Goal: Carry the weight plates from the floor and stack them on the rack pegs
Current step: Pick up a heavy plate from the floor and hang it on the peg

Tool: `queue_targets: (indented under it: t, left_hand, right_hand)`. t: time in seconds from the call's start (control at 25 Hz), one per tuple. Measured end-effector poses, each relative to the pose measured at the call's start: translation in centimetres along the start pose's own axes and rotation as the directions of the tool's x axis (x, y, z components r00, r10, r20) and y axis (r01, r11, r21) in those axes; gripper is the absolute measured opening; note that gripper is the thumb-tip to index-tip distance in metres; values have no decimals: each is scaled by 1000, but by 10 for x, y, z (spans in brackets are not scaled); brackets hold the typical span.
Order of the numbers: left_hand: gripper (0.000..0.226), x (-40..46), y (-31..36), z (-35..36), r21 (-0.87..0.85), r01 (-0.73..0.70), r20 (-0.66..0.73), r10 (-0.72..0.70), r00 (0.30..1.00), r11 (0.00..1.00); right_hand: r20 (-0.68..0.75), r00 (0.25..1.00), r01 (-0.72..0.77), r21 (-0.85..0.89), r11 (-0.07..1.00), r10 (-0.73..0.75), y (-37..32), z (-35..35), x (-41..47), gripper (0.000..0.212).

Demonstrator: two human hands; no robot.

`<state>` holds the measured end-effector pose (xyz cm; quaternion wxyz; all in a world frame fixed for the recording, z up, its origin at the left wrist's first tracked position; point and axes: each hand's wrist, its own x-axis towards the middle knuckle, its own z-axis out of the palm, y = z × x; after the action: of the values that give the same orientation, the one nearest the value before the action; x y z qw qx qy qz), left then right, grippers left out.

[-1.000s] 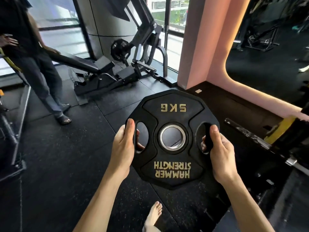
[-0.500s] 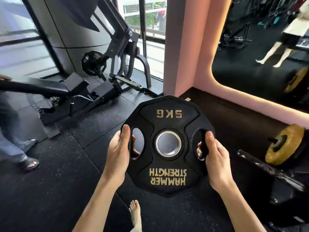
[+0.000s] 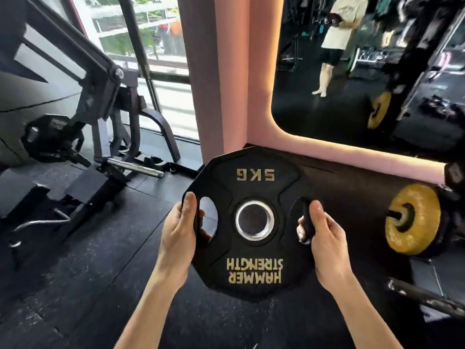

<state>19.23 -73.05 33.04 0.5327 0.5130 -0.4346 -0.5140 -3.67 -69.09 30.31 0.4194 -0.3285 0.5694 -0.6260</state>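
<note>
Gripping a Five-Kilo Plate Above the Gym Floor

Holding a black weight plate at chest level, a person keeps it flat-on to the camera, its gold lettering upside down, clear of the dark rubber floor. The left hand wraps the plate's rim at nine o'clock, fingers curled through the grip slot, thumb on the face. The right hand clasps the opposite handle at three o'clock in the same way. At three o'clock beyond the right hand, a yellow plate sits on the end of a bar low to the floor. At ten o'clock stands a dark lever machine with a small black plate on its arm. Farther off, a pink pillar rises at twelve o'clock, with a window to its left and a mirror at one o'clock.
</note>
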Motion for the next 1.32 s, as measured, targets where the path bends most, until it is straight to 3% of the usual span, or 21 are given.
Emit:
queue_targets:
  t: [0.48, 0.68, 0.84, 0.96, 1.12, 1.32]
  left_hand:
    - [41, 366, 21, 118, -36, -29, 146, 34, 989, 999]
    - [52, 494, 24, 178, -48, -3, 215, 13, 976, 999]
    - [41, 602, 23, 243, -58, 4, 359, 17, 933, 998]
    - [41, 673, 24, 293, -45, 1, 506, 22, 862, 999]
    - [41, 758, 42, 370, -18, 1, 704, 12, 711, 1000]
    - [37, 791, 59, 473, -35, 19, 886, 22, 464, 999]
  right_hand:
    - [-126, 992, -16, 25, 1000, 19, -9, 93, 346, 58]
    - [-252, 968, 15, 48, 999, -2, -25, 104, 459, 58]
    - [-394, 918, 77, 52, 996, -50, -29, 109, 550, 54]
    - [-502, 859, 148, 64, 987, -96, -34, 108, 605, 54]
    - [-669, 732, 210, 43, 977, -128, -53, 110, 663, 63]
    - [-847, 492, 287, -62, 956, -203, -86, 88, 695, 38]
